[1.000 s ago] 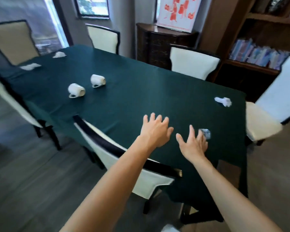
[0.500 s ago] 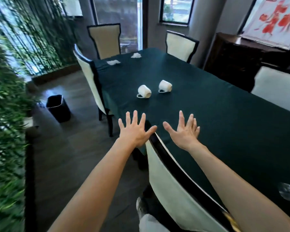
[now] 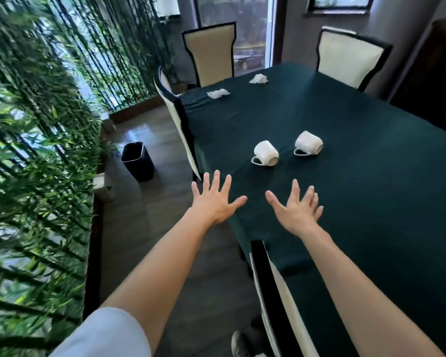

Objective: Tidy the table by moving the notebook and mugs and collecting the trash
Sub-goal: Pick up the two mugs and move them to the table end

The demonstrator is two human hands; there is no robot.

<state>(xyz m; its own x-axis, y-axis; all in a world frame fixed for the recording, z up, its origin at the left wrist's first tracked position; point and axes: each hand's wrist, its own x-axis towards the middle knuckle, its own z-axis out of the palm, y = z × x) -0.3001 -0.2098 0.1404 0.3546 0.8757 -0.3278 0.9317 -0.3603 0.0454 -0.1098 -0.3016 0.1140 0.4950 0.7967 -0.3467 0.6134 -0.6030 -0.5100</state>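
Observation:
Two white mugs lie on their sides on the dark green tablecloth (image 3: pixel 371 202): the left mug (image 3: pixel 265 153) and the right mug (image 3: pixel 308 143). Two crumpled white tissues rest at the far end, one near the table's left edge (image 3: pixel 218 93) and one further back (image 3: pixel 258 79). My left hand (image 3: pixel 214 199) hovers open, fingers spread, over the table's left edge, a short way in front of the left mug. My right hand (image 3: pixel 298 210) is open over the cloth, in front of the mugs. No notebook is in view.
A black waste bin (image 3: pixel 137 161) stands on the floor left of the table. Cream chairs with black trim stand along the left side (image 3: pixel 177 130), at the near edge (image 3: pixel 273 300) and at the far end (image 3: pixel 211 50). Bamboo plants (image 3: pixel 36 150) fill the left.
The view has swung left and moved along the table towards the mugs. The crumpled trash near my right hand has left the view. Both hands stay open and empty.

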